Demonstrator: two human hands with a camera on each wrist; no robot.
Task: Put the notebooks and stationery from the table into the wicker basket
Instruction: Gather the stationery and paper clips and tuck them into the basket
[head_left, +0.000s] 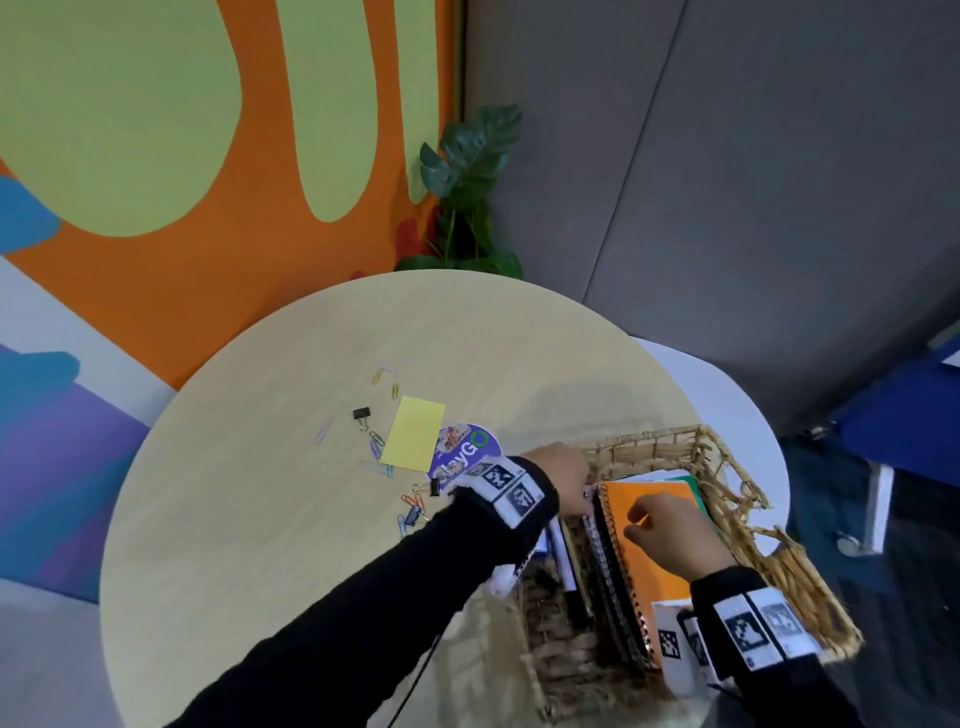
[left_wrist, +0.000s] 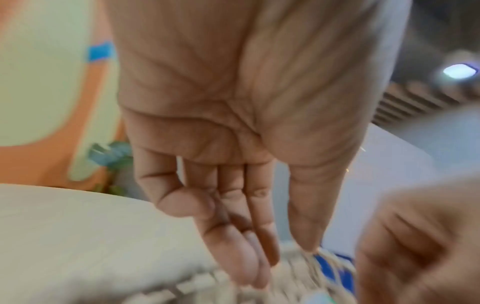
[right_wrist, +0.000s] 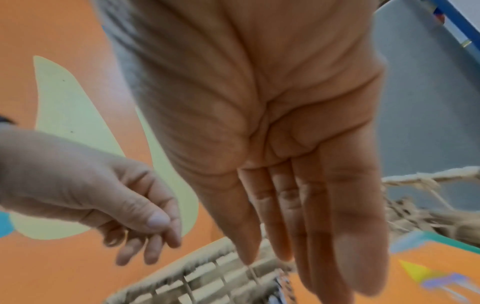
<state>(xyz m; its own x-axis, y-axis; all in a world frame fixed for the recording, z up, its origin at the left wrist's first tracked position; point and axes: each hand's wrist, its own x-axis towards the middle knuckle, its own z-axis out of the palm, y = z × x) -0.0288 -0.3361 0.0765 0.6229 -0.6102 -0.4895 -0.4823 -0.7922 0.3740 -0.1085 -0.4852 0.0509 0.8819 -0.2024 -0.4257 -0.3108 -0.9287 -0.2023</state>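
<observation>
The wicker basket stands at the table's near right edge. Inside it an orange spiral notebook lies on top of a green one and some white paper, with more spiral books on edge along its left side. My right hand hovers over the orange notebook, fingers straight and empty. My left hand is at the basket's far left corner, relaxed and holding nothing. A yellow sticky pad and a purple card pack lie on the table to the left of the basket.
Coloured paper clips and black binder clips are scattered on the round wooden table left of the basket. A potted plant stands behind the table by the orange wall. A white table edge shows beyond the basket.
</observation>
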